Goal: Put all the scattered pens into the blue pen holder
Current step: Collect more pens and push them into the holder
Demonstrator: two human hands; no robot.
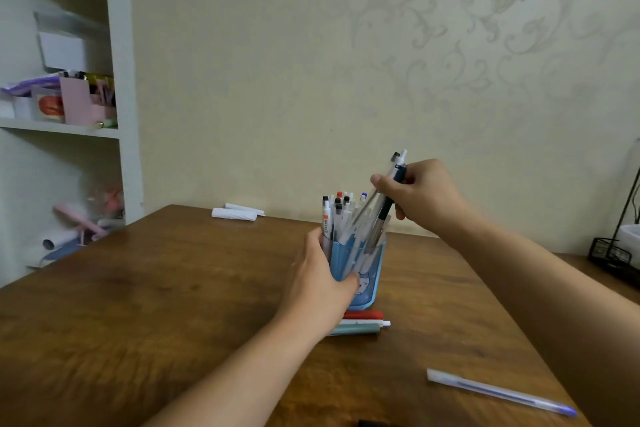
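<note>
The blue pen holder [367, 274] stands mid-table, packed with several upright pens [337, 215]. My left hand [320, 282] grips its left side. Above and right of it, my right hand [420, 192] pinches a small bunch of pens [389, 194], their lower ends reaching down into the holder. A red pen [365, 314] and a white-and-green pen [363, 326] lie on the wooden table just in front of the holder. A clear pen with a blue tip [498, 392] lies at the near right.
Two white rolled objects [235, 212] lie at the table's far edge by the wall. A shelf unit [69, 97] with clutter stands at the left. A black wire rack [613, 253] sits at the right edge. A dark object [377, 423] peeks in at the bottom.
</note>
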